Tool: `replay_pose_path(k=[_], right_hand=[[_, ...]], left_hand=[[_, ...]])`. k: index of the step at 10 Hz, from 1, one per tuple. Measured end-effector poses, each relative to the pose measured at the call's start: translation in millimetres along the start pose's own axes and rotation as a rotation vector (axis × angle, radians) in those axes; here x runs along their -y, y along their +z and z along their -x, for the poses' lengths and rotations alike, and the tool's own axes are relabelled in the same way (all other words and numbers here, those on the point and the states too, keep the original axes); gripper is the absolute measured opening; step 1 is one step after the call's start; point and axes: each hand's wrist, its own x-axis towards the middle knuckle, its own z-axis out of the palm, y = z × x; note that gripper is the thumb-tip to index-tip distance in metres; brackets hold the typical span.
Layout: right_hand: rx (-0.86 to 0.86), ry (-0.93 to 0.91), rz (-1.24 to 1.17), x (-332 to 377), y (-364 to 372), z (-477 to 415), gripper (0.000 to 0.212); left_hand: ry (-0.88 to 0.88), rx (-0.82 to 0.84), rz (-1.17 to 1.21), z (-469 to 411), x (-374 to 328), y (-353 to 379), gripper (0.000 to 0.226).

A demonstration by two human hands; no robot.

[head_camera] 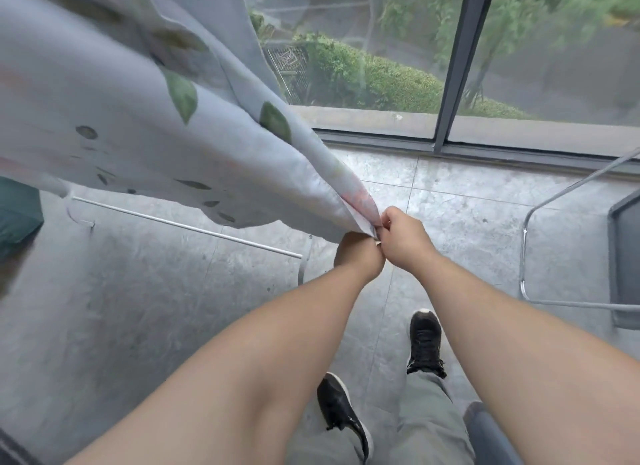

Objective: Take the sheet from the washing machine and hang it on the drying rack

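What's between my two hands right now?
The head view shows a corner of the sheet, gripped by both the left hand and the right hand, which touch.

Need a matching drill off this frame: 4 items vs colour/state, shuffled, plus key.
Column 1
1. sheet
2. white rod
3. shoes
4. hedge

Column 2
A. black with white soles
B. green, outdoors
C. pale with leaf print, one corner gripped by the left hand and right hand
D. thin and straight, below the hanging fabric

Pairs: 1-C, 2-D, 3-A, 4-B
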Motion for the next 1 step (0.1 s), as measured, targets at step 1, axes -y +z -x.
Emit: replay_pose_path(k=[1], right_hand=[[0.022,-0.003,0.012,16.4,6.7,19.2,0.019]], left_hand=[[0.061,0.074,-0.18,17.1,26.6,-19.3,0.038]])
